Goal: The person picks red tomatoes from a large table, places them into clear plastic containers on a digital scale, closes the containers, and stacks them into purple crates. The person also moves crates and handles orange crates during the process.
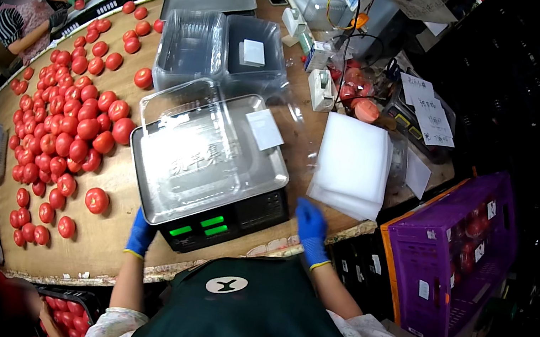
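A digital weighing scale with a steel tray (pixel 270 168) stands before me, its green displays lit. A clear plastic container (pixel 185 126) lies on the tray, beside a small white paper (pixel 264 129). My left hand (pixel 141 235), in a blue glove, is at the scale's left front corner; its fingers are partly hidden under the tray edge, so its grip cannot be told. My right hand (pixel 312 230), also blue-gloved, rests near the table edge right of the scale, just below a stack of white foam sheets (pixel 352 161). A large heap of tomatoes (pixel 66 127) covers the table's left.
Stacked clear containers (pixel 192 41) stand behind the scale. A tape dispenser (pixel 322 90), cables and a bagged bunch of tomatoes (pixel 357 86) are at back right. A purple crate (pixel 417 270) stands at the right. Co-workers (pixel 30 23) are at the left, one near a tomato crate (pixel 70 317).
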A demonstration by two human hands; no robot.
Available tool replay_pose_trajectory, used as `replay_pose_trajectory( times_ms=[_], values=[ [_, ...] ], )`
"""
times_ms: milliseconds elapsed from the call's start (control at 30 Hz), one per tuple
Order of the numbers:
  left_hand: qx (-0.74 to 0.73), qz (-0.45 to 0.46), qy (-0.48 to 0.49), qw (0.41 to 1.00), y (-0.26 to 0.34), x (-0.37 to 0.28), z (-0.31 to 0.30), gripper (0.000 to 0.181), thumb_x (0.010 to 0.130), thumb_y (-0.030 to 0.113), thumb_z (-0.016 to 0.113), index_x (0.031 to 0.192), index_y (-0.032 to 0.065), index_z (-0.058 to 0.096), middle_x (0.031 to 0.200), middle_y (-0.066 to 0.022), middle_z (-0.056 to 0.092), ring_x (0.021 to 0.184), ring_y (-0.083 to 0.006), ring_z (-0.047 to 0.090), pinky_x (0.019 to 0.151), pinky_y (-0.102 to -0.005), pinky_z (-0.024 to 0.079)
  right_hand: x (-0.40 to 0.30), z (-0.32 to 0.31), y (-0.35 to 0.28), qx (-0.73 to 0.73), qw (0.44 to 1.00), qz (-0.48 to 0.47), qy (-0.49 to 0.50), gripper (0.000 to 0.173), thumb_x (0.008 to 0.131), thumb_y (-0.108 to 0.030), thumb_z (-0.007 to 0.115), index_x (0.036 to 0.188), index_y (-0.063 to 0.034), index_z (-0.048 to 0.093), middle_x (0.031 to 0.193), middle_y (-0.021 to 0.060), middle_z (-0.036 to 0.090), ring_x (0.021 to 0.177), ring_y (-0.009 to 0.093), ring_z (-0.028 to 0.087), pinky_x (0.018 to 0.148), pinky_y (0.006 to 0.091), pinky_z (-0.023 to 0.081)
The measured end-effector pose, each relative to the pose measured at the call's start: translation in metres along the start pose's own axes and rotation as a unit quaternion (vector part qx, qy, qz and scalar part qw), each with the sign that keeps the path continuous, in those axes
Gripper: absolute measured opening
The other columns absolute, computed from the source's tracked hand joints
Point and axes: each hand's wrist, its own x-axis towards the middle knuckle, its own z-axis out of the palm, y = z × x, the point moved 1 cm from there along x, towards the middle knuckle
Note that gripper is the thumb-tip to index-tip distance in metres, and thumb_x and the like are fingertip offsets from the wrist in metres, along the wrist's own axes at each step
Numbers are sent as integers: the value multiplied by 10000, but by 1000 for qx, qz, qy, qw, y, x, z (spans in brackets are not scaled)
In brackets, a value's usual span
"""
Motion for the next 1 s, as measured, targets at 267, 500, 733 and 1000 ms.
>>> replay_pose_trajectory(
  times_ms=[267, 500, 733, 1000],
  values=[
    [260, 191, 310, 894, 194, 5, 61, 730, 770, 179, 704, 1375, 56, 315, 993, -88, 508, 860, -176, 516, 814, -289, 435, 125, -78, 74, -185, 980, -67, 23, 261, 705, -245, 717, 913, -106, 642, 918, 116, 573, 831, 311, 552, 745, 380, 455],
    [215, 56, 214, 951, 155, -4, 62, 614, 728, 52, 572, 1324, 60, 423, 855, -87, 492, 724, -173, 504, 698, -293, 448, 176, -104, 85, 59, 998, 13, 4, 82, 764, -59, 653, 837, -36, 626, 896, 109, 646, 760, 206, 609, 706, 317, 479],
    [208, 33, 230, 950, 161, -26, 50, 590, 758, 126, 598, 1322, 71, 432, 881, -91, 517, 767, -180, 528, 730, -290, 458, 80, 16, -279, 113, 923, -300, -213, 132, 738, -126, 679, 837, -88, 600, 1306, 141, 460, 1235, 329, 387, 1036, 379, 295],
    [-20, -46, 258, 965, 138, -34, -2, 442, 905, 292, 526, 1297, 95, 465, 1148, -43, 551, 941, -132, 556, 794, -272, 450, 46, 162, -246, -110, 892, -373, -230, 283, 821, -233, 592, 1055, -80, 552, 1278, 154, 457, 1236, 343, 357, 1012, 461, 292]
  ],
)
